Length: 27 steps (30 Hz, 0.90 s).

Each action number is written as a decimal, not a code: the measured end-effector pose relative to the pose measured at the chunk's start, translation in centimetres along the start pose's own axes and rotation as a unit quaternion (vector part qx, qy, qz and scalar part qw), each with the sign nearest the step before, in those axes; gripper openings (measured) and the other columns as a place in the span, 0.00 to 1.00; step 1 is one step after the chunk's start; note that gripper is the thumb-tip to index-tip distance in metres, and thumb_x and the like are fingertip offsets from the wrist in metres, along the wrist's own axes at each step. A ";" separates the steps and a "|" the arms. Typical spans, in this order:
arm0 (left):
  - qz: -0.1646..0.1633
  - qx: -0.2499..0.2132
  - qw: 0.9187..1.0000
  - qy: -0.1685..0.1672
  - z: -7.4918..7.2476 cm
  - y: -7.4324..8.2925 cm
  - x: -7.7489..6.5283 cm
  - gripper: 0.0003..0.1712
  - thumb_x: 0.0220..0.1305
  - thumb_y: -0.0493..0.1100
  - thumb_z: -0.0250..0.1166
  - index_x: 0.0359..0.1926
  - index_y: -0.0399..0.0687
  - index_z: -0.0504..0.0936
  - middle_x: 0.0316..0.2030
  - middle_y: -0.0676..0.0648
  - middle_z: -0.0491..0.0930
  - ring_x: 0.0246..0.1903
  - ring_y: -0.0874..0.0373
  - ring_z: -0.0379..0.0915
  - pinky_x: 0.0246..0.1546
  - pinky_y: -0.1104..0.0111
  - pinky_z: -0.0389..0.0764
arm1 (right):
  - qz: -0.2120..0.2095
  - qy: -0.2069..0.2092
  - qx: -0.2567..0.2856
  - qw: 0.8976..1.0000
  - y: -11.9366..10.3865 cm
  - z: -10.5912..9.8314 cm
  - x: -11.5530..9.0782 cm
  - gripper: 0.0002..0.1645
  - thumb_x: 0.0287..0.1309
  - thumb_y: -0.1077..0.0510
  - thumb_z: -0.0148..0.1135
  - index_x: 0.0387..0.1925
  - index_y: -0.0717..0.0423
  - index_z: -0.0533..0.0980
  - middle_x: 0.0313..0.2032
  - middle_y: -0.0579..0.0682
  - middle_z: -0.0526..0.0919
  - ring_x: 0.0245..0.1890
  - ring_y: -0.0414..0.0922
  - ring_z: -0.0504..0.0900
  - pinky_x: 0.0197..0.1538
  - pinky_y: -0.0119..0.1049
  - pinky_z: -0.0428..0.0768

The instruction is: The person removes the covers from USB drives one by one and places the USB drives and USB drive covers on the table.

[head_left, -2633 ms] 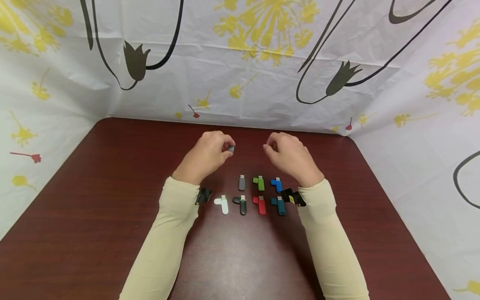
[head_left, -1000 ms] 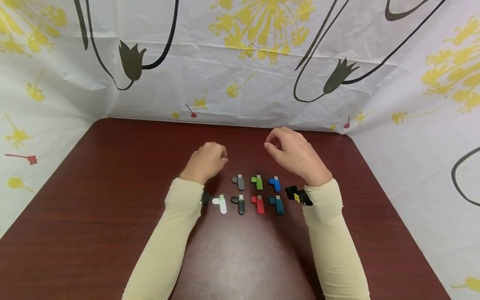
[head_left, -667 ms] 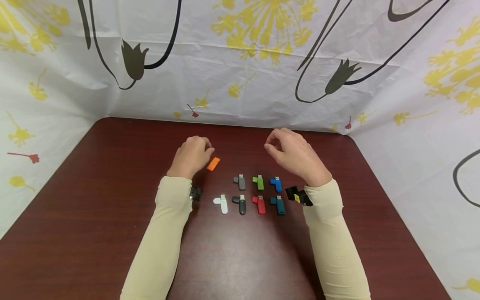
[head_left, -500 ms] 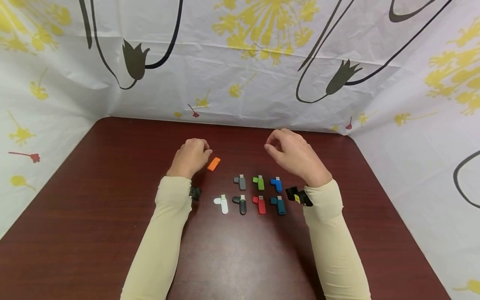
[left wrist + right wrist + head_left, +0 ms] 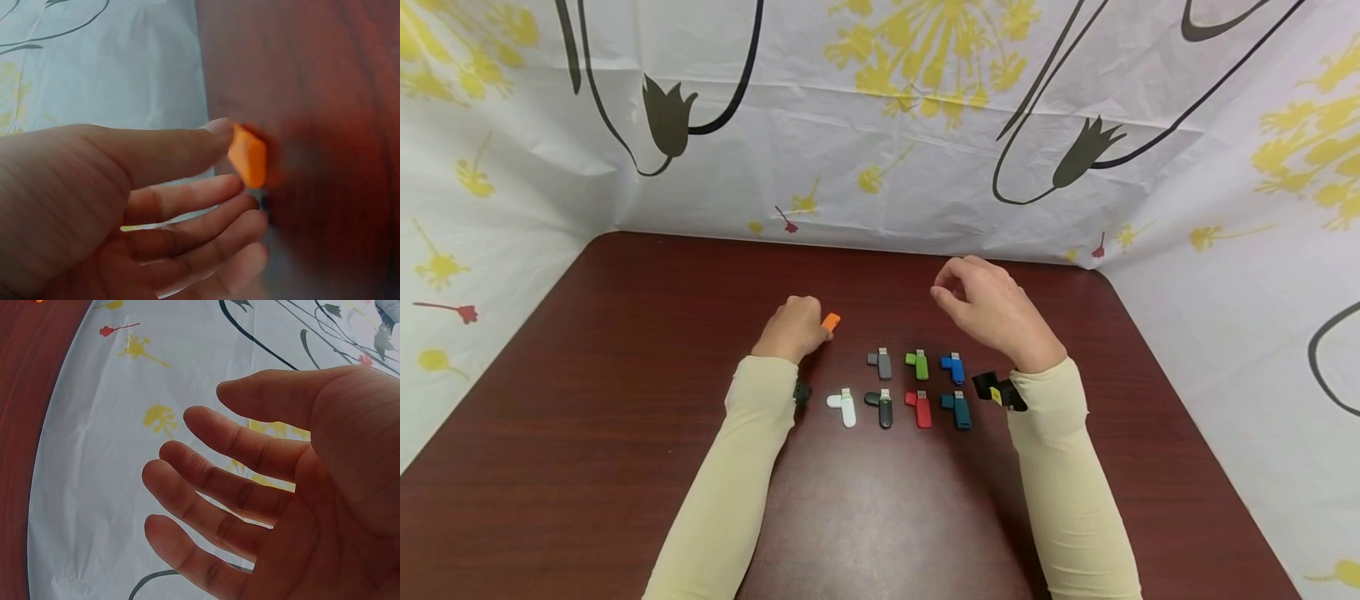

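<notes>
My left hand [image 5: 792, 327] is at the left of the group, with thumb and finger at an orange USB stick [image 5: 830, 322]. In the left wrist view the orange USB stick [image 5: 249, 156] sits between thumb tip and index fingertip, close over the dark table; the other fingers are loosely bent. To its right lie a grey USB stick [image 5: 884, 364], a green one [image 5: 921, 366] and a blue one [image 5: 957, 369]. My right hand [image 5: 988, 310] hovers beyond the blue stick, its fingers relaxed and apart, holding nothing in the right wrist view.
A front row holds white [image 5: 848, 409], black [image 5: 886, 411], red [image 5: 922, 411] and teal USB sticks [image 5: 962, 412], each with a small cap at its left. They lie on a dark red table [image 5: 587, 400]. A patterned white sheet [image 5: 820, 108] stands round the back and sides.
Earlier my left hand held a small grey piece; a grey cap now lies beside the grey stick. The hand moved left, uncovering the orange USB stick, then came down onto it. The right hand barely moved.
</notes>
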<state>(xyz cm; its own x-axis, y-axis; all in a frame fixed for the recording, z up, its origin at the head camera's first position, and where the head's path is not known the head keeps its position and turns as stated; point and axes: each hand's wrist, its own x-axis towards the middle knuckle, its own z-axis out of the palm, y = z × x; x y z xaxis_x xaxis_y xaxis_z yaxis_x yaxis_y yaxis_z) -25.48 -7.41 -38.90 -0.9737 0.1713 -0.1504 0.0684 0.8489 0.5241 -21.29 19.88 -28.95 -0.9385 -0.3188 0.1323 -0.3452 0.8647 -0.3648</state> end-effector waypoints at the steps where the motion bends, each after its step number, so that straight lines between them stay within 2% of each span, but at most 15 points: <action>1: -0.002 0.000 1.000 -0.001 0.1 0.0 0.0 0.15 0.74 0.40 0.72 0.52 0.31 0.86 0.35 0.40 0.81 0.29 0.51 0.74 0.37 0.63 0.77 | 0.000 0.000 0.000 1.000 0.0 0.0 0.0 0.11 0.78 0.53 0.60 0.49 0.54 0.83 0.47 0.53 0.84 0.46 0.52 0.80 0.51 0.52 0.80; 4: -0.007 0.000 1.000 -0.001 0.4 0.0 0.1 0.18 0.72 0.39 0.73 0.56 0.30 0.85 0.41 0.37 0.84 0.33 0.50 0.76 0.42 0.61 0.81 | 0.001 0.001 0.002 1.000 0.1 0.0 0.0 0.10 0.78 0.53 0.60 0.49 0.54 0.83 0.46 0.53 0.84 0.46 0.53 0.80 0.51 0.52 0.80; 10: -0.007 0.002 1.000 -0.001 0.6 0.1 0.2 0.17 0.73 0.32 0.68 0.59 0.29 0.84 0.47 0.35 0.87 0.35 0.49 0.78 0.47 0.58 0.86 | 0.000 0.000 0.003 1.000 0.0 0.0 0.0 0.10 0.78 0.53 0.61 0.49 0.55 0.83 0.46 0.53 0.83 0.47 0.54 0.81 0.52 0.52 0.80; 13: -0.005 0.004 1.000 -0.002 0.6 0.2 0.1 0.16 0.73 0.31 0.67 0.59 0.30 0.84 0.46 0.36 0.86 0.35 0.48 0.78 0.46 0.59 0.85 | 0.000 -0.001 0.003 1.000 0.0 0.0 -0.1 0.10 0.78 0.53 0.61 0.49 0.54 0.82 0.47 0.53 0.84 0.47 0.53 0.81 0.52 0.52 0.80; 16: 0.002 0.001 1.000 0.005 0.4 0.7 0.1 0.14 0.73 0.32 0.67 0.56 0.31 0.85 0.40 0.38 0.85 0.30 0.50 0.76 0.39 0.62 0.82 | 0.000 -0.001 0.002 1.000 0.0 0.0 0.0 0.10 0.78 0.53 0.60 0.49 0.54 0.83 0.47 0.53 0.84 0.47 0.53 0.81 0.52 0.53 0.80; 21: 0.041 -0.024 0.998 0.040 -0.6 2.0 -0.5 0.07 0.72 0.31 0.66 0.47 0.32 0.86 0.32 0.39 0.84 0.23 0.53 0.72 0.28 0.66 0.77 | 0.000 -0.001 0.008 1.000 -0.1 0.0 0.0 0.11 0.78 0.53 0.60 0.51 0.55 0.81 0.48 0.53 0.84 0.48 0.53 0.81 0.52 0.53 0.81; 27: 0.107 -0.030 0.989 0.093 -2.8 4.2 -2.3 0.09 0.72 0.34 0.69 0.50 0.34 0.85 0.43 0.39 0.85 0.33 0.50 0.80 0.37 0.61 0.85 | 0.000 0.002 0.034 0.999 -0.3 0.0 0.1 0.21 0.79 0.53 0.60 0.65 0.57 0.75 0.54 0.54 0.84 0.52 0.53 0.85 0.56 0.55 0.84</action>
<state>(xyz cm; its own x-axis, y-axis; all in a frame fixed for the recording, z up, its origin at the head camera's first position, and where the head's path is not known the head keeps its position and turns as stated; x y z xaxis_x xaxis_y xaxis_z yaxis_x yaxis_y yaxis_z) -23.55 -5.63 -34.01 -0.9617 0.2450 0.1230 0.2701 0.7704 0.5775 -21.29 19.53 -28.84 -0.9387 -0.3170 0.1353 -0.3440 0.8362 -0.4272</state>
